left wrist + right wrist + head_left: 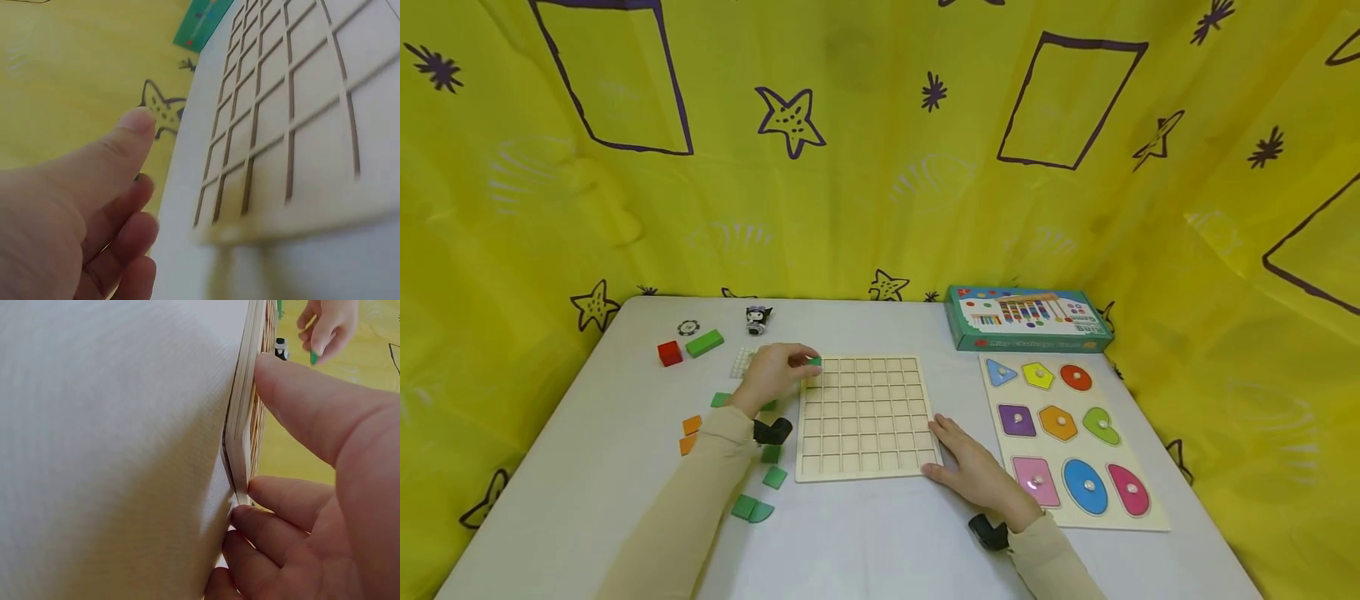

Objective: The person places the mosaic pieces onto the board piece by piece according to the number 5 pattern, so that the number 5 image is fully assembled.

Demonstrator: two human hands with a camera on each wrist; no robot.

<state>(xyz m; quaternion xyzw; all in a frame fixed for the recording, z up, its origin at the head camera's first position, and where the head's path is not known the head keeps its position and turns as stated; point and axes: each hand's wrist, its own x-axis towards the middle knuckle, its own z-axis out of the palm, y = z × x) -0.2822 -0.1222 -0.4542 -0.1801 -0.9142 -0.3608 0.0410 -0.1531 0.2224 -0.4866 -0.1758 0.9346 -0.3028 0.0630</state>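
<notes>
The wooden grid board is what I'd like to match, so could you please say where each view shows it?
Head: grid board, lower centre.
Left wrist: grid board, upper right, cropped.
Right wrist: grid board, edge-on, just right of centre.
Shared landmark: left hand, in all three.

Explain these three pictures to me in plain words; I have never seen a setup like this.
There is no machine: a person works bare-handed, wearing small black wrist cameras. The wide picture comes from a head camera looking forward and down; the two close ones come from the left and right wrists.

On the white table lie a pale wooden grid board, flat green tiles, small orange pieces, a pale board with colourful knobbed shapes and a teal printed box.

The left hand pinches a small green piece at the grid's far left corner. The right hand touches the grid's right edge.
</notes>
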